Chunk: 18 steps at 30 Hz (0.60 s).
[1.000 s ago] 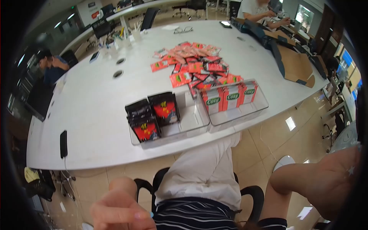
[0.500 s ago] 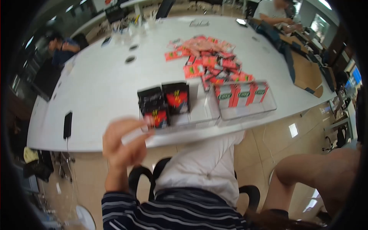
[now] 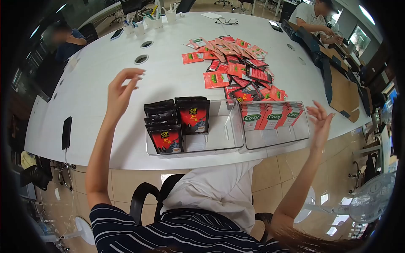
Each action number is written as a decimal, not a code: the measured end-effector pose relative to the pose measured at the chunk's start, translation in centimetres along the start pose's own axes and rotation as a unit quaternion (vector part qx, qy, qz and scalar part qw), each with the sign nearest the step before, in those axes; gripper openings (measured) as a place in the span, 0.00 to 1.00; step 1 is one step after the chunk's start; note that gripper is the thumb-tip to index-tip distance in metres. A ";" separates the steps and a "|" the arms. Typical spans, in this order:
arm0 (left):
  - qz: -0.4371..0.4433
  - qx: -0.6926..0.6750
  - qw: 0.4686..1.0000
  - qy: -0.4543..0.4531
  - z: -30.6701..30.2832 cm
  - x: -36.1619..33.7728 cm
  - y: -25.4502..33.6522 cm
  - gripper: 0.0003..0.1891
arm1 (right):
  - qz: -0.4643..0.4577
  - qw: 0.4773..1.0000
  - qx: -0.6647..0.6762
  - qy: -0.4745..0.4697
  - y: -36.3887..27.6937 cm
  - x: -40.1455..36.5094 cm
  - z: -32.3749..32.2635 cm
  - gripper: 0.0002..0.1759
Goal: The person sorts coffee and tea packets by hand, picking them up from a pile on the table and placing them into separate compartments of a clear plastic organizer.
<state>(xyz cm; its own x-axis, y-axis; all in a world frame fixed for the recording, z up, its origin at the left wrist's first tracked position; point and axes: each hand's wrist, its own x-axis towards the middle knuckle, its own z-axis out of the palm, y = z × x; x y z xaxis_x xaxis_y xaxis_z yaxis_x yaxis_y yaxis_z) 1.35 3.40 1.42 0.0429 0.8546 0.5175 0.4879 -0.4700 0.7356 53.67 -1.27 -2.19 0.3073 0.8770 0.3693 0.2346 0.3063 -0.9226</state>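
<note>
My left hand hovers over the white table, left of and beyond the left clear bin. Its fingers are curved, apart from the thumb, with nothing in them. Upright in that bin stand black-and-red coffee sachets at the left and another group of coffee sachets beside them. My right hand is just off the right side of the right clear bin, fingers spread and empty. That bin holds rows of red-and-white Cozy sachets. Behind both bins lies a loose pile of mixed sachets.
Round cable holes, cups of pens, eyeglasses and a phone are farther back. A black phone on a cable lies left. Cardboard lines the right edge. Two other people sit around the table.
My left hand has moved up and away from the front of the left bin, out over the table. My right hand has come into view beside the right bin.
</note>
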 end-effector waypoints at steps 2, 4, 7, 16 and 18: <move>-0.018 0.029 0.997 -0.069 1.5 2.8 -2.6 0.10 | 0.042 0.997 0.067 0.025 5.0 -0.4 0.7 0.40; -0.020 0.037 0.990 -0.132 3.6 5.2 -5.4 0.11 | 0.066 0.990 0.119 0.038 5.9 -0.1 0.7 0.42; 0.005 0.078 0.980 -0.186 7.6 7.9 -7.3 0.14 | 0.096 0.979 0.172 0.047 4.5 -0.4 0.3 0.42; 0.234 0.074 0.899 -0.362 17.0 14.2 -3.1 0.18 | 0.093 0.986 0.128 0.057 4.4 -0.4 0.5 0.39; 0.223 0.081 0.877 -0.419 17.8 16.0 -0.9 0.19 | 0.093 0.986 0.123 0.065 4.2 -0.3 0.7 0.40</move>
<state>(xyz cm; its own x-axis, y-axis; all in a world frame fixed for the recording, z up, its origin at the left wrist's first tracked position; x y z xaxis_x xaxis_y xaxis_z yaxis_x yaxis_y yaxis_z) 17.13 21.48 1.24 0.8529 0.4881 0.1853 0.3740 -0.8188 0.4355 53.91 -0.04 -6.24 0.4440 0.8760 0.1882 -0.0631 0.2401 -0.9687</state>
